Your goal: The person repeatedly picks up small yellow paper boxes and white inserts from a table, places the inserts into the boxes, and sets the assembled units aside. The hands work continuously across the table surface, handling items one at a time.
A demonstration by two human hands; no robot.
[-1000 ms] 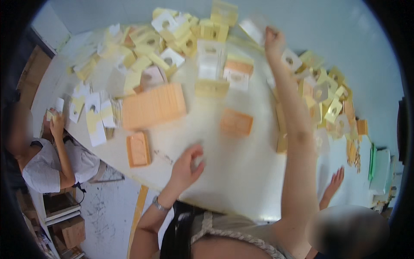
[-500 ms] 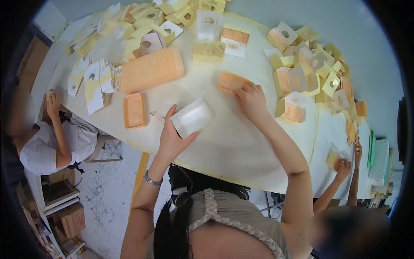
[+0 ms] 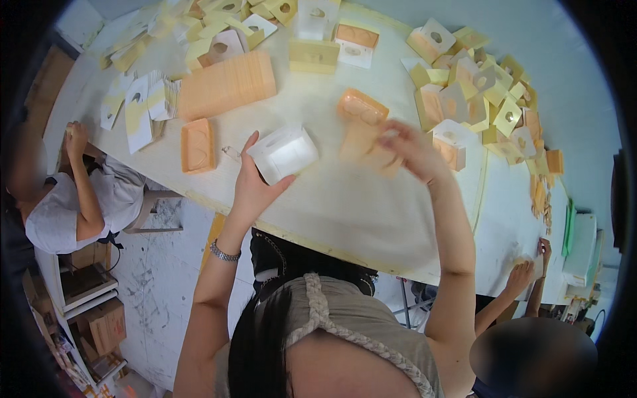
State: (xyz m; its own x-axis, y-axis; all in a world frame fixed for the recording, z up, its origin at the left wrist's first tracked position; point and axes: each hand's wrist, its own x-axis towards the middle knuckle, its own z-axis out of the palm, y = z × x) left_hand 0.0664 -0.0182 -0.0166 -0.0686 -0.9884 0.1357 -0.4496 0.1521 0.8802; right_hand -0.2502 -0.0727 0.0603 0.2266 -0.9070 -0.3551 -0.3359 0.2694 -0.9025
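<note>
My left hand [image 3: 255, 166] is wrapped round a small white carton [image 3: 282, 154], its thumb along the near side and its fingers behind the left end. The carton's open side faces up and shows a pale inside. To the right, my right hand [image 3: 415, 149] grips a shallow orange plastic tray [image 3: 368, 147] by its right end; both are smeared by motion. Just beyond it, another orange tray [image 3: 362, 106] with moulded hollows lies on the table. One more orange tray [image 3: 198, 146] rests left of my left hand.
A long nested stack of orange trays [image 3: 229, 85] lies at the left, beside flat white-and-yellow cartons [image 3: 138, 123]. Heaped cartons with round cut-outs [image 3: 464, 93] fill the right. A yellow carton [image 3: 313, 56] stands at the back. Co-workers' hands [image 3: 519, 277] work at the right, another person's [image 3: 76, 139] at the left.
My right hand has drawn an orange tray off the one beneath it and moved right and nearer. My left hand still holds the white carton, which has barely shifted.
</note>
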